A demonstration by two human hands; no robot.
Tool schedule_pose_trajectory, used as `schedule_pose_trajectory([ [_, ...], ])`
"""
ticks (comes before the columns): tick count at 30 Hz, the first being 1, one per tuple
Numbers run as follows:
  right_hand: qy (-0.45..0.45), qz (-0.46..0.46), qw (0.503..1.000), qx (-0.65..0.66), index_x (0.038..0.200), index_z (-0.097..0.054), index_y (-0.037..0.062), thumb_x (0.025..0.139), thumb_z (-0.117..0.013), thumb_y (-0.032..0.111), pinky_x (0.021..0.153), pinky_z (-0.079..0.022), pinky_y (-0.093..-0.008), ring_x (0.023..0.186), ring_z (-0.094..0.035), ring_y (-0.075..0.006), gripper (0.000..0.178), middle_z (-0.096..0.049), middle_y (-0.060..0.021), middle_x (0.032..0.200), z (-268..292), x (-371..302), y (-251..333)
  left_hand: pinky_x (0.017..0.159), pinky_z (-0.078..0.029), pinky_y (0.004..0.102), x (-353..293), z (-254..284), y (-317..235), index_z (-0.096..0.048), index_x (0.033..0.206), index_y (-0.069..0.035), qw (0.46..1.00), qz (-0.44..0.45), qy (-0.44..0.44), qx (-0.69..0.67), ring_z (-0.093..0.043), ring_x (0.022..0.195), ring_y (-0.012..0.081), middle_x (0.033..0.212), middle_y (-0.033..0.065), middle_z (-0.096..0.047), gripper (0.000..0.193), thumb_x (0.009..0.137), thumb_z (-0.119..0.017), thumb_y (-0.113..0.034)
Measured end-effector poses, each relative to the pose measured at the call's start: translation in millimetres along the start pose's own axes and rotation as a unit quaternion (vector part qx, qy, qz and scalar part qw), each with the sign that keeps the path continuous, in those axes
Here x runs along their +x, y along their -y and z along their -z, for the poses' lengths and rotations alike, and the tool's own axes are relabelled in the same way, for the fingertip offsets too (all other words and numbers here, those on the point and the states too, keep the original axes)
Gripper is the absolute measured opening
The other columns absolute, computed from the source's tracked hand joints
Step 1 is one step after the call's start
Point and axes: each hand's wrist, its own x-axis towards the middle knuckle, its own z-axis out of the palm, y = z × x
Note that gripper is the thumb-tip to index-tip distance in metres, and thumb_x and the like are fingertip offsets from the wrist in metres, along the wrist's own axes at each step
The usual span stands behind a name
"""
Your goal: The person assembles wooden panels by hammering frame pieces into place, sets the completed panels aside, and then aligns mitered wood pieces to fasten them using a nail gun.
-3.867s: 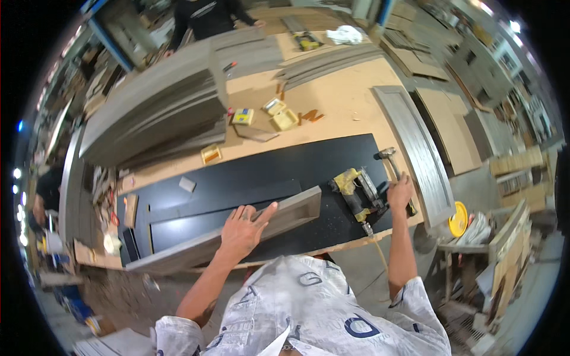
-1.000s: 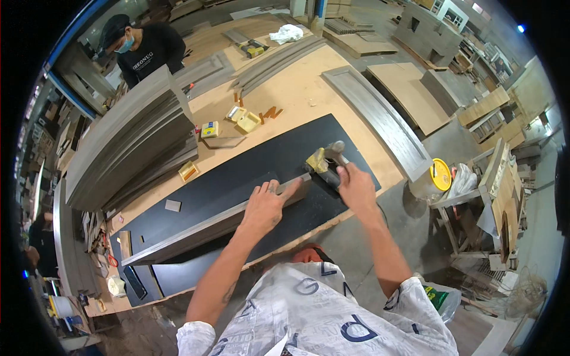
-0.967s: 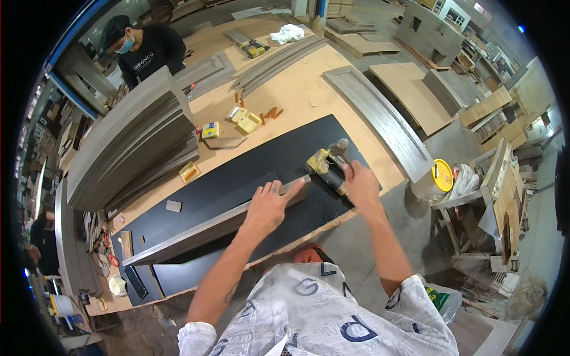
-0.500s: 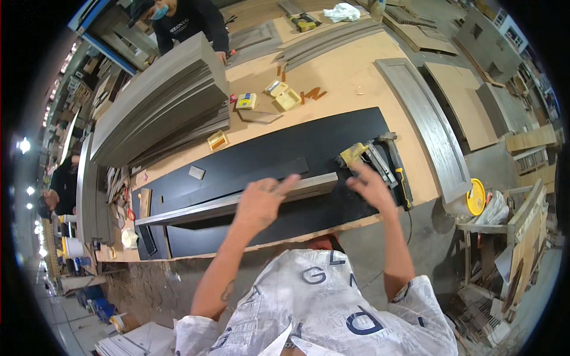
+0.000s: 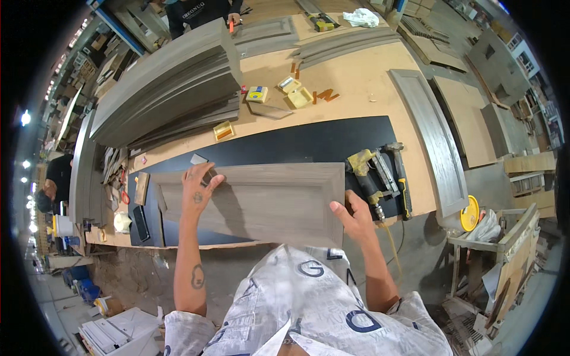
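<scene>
A grey wood-grain cabinet door panel point(image 5: 270, 199) with a raised frame lies face up over a black board point(image 5: 350, 132). My right hand point(image 5: 358, 219) is closed on its right end, thumb on top and fingers at the edge. Over the panel's left part, my left hand point(image 5: 198, 188) is curled round a small dark block point(image 5: 209, 174), whose kind I cannot make out. A small pale grey piece point(image 5: 199, 159) lies just beyond that hand. To the right of the panel rest a yellow and black nail gun point(image 5: 369, 175) and a hammer point(image 5: 399, 178).
Tall stacked grey boards point(image 5: 172, 83) stand at the far left of the worktable point(image 5: 356, 77). Small yellow boxes point(image 5: 297, 95) and brown sticks lie mid-table. Another grey panel point(image 5: 430, 139) lies along the right edge. A co-worker point(image 5: 199, 12) stands across the table.
The panel has gone from standing on its edge to lying face up. My right hand has taken its right end; my left hand has moved left and now holds the small dark block.
</scene>
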Motion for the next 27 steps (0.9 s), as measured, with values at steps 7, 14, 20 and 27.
schedule_pose_trajectory([
  [7, -0.038, -0.073, 0.997, 0.013, 0.097, -0.061, 0.0007, 0.095, -0.065, 0.029, 0.060, -0.034, -0.0228, 0.070, -0.039, -0.0036, 0.028, -0.049, 0.0074, 0.078, 9.1, -15.2, -21.5, 0.104, -0.041, 0.0423, -110.5, -55.8, 79.0, -0.049, 0.133, 0.003, 0.902, 0.316, -0.281, 0.088, -0.051, 0.120, 0.0381, 0.128, 0.0252, -0.055, 0.054, 0.088, -0.071, -0.017],
  [14, -0.106, -0.080, 0.990, -0.055, 0.087, -0.053, 0.0037, 0.095, -0.065, 0.019, 0.059, -0.030, -0.0220, 0.070, -0.035, -0.0058, 0.021, -0.040, 0.0061, 0.077, 22.6, -35.9, -13.1, 0.094, -0.049, 0.0448, -232.0, -122.6, 146.9, -0.051, 0.115, -0.006, 0.795, 0.361, -0.185, -0.451, -0.054, 0.115, 0.0274, 0.117, 0.0126, -0.059, 0.025, 0.103, -0.042, -0.025],
  [20, -0.220, -0.093, 0.967, -0.093, 0.129, -0.055, -0.0081, 0.100, -0.057, 0.033, 0.096, -0.042, -0.0309, 0.106, -0.052, -0.0163, 0.050, -0.061, -0.0076, 0.114, 37.4, -38.9, -59.3, 0.094, -0.050, 0.0509, -151.3, -60.1, 62.8, -0.016, 0.154, -0.024, 0.486, 0.403, -0.316, -0.708, -0.056, 0.116, 0.0292, 0.133, 0.0104, -0.053, 0.065, 0.100, -0.049, -0.012],
  [27, -0.289, -0.140, 0.943, -0.086, 0.132, -0.053, -0.0104, 0.102, -0.053, 0.035, 0.099, -0.042, -0.0327, 0.111, -0.055, -0.0201, 0.054, -0.061, -0.0139, 0.125, 8.6, -61.8, -45.6, 0.086, -0.054, 0.0403, -147.5, 23.4, 25.4, 0.016, 0.155, -0.030, 0.537, 0.274, -0.277, -0.749, -0.060, 0.107, 0.0231, 0.137, 0.0135, -0.050, 0.093, 0.099, -0.057, -0.015],
])
